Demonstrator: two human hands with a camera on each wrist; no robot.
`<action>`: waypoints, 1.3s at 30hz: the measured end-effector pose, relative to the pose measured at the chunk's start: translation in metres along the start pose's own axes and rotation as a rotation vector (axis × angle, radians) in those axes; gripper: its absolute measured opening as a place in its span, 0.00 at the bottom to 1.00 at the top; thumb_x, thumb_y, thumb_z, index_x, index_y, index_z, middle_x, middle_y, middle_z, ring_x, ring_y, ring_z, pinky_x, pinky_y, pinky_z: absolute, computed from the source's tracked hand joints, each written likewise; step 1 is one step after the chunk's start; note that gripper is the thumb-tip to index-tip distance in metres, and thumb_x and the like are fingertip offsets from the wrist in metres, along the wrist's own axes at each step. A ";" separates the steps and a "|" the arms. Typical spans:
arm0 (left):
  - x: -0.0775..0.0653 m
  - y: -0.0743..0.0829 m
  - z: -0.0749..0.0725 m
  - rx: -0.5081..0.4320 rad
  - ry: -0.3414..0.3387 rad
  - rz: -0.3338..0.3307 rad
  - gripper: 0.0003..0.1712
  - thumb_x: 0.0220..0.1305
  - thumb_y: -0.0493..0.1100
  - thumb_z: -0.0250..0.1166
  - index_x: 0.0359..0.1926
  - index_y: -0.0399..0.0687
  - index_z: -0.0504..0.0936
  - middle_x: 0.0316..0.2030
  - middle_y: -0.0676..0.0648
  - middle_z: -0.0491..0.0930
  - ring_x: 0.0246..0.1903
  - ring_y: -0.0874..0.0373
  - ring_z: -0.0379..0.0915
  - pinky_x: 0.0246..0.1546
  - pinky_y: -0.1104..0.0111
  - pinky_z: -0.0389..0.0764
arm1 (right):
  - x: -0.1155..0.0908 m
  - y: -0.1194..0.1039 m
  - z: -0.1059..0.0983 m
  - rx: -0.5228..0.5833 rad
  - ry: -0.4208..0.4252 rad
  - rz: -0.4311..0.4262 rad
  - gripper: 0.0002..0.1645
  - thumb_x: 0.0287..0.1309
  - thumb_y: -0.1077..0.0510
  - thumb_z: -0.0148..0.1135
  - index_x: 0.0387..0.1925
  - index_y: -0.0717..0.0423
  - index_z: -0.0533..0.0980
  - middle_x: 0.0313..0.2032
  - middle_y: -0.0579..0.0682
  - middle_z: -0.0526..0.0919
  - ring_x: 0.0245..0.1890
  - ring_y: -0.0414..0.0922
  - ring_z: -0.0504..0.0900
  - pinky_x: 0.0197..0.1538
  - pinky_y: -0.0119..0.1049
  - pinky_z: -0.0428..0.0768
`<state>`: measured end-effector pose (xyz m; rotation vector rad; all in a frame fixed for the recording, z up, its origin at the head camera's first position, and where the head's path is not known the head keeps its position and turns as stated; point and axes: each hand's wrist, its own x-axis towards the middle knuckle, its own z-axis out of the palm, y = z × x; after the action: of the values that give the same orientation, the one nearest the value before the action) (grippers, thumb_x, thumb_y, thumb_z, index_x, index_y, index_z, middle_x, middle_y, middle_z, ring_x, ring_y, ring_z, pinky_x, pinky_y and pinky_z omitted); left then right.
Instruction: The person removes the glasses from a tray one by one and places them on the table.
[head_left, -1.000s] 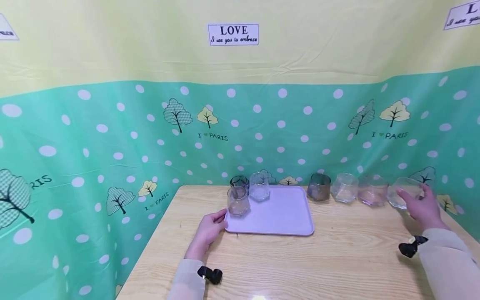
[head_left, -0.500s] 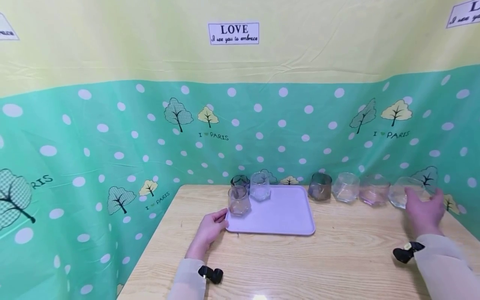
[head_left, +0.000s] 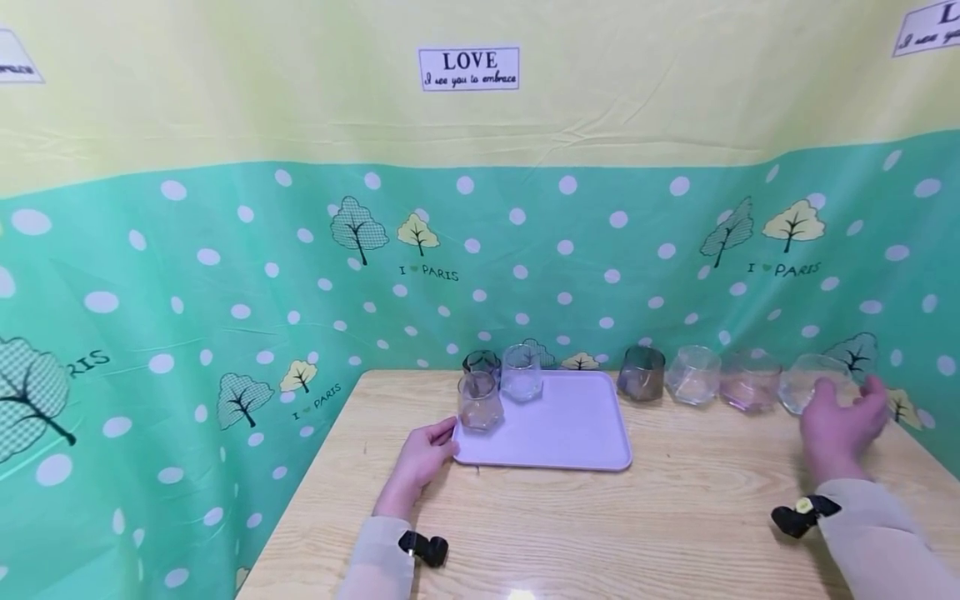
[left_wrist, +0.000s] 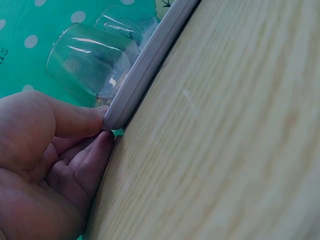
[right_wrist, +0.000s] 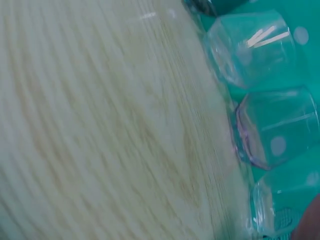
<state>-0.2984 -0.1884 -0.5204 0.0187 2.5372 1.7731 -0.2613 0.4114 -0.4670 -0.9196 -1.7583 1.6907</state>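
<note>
My left hand (head_left: pixel 420 458) pinches the near left corner of a pale lilac tray (head_left: pixel 570 433), thumb on the rim (left_wrist: pixel 112 114) and fingers curled beneath it. On the tray's left side stand an amber-tinted glass (head_left: pixel 480 404), a clear glass (head_left: pixel 521 375) and a dark glass (head_left: pixel 480 362), partly hidden behind the amber one. At the right, my right hand (head_left: pixel 842 425) is just in front of a wide clear glass (head_left: pixel 802 383), thumb and fingers spread apart. Only a sliver of a right finger (right_wrist: pixel 307 225) shows in the right wrist view, beside that glass.
A pinkish glass (head_left: pixel 750 385), another clear glass (head_left: pixel 693 379) and a smoky dark glass (head_left: pixel 642 377) line the back of the wooden table (head_left: pixel 600 533), right of the tray. A green and yellow patterned curtain (head_left: pixel 525 275) hangs right behind them.
My right hand has drawn back slightly toward me and left from the wide clear glass, which stays in its place. The left hand and the tray have not moved.
</note>
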 end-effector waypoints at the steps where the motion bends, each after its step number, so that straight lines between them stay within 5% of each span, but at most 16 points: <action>1: 0.000 0.000 0.000 0.002 0.002 0.000 0.30 0.70 0.30 0.66 0.72 0.33 0.76 0.68 0.34 0.78 0.70 0.41 0.73 0.71 0.51 0.74 | -0.002 0.000 0.002 0.017 0.001 0.000 0.46 0.78 0.42 0.56 0.85 0.27 0.42 0.84 0.37 0.41 0.82 0.41 0.42 0.83 0.35 0.45; 9: -0.001 0.001 0.000 0.013 0.001 0.001 0.30 0.71 0.31 0.67 0.72 0.34 0.76 0.68 0.34 0.77 0.70 0.40 0.72 0.71 0.51 0.73 | -0.014 0.001 0.016 0.172 0.046 -0.010 0.39 0.79 0.48 0.56 0.82 0.26 0.52 0.78 0.27 0.52 0.76 0.31 0.51 0.78 0.25 0.55; 22: -0.002 0.000 0.000 -0.008 -0.006 0.001 0.30 0.70 0.30 0.67 0.72 0.33 0.76 0.68 0.33 0.77 0.70 0.40 0.72 0.71 0.51 0.74 | -0.049 0.000 0.040 0.331 0.067 -0.106 0.31 0.79 0.58 0.54 0.77 0.33 0.64 0.72 0.31 0.63 0.70 0.29 0.58 0.72 0.23 0.63; 39: -0.003 0.000 0.000 0.004 0.006 -0.015 0.30 0.71 0.32 0.67 0.72 0.35 0.76 0.69 0.35 0.77 0.71 0.41 0.72 0.71 0.50 0.74 | -0.078 0.011 0.063 0.149 -0.034 -0.230 0.31 0.79 0.57 0.53 0.78 0.37 0.65 0.72 0.36 0.65 0.71 0.37 0.62 0.67 0.24 0.67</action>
<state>-0.2954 -0.1883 -0.5201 -0.0058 2.5378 1.7661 -0.2588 0.3109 -0.4767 -0.6018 -1.6632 1.6684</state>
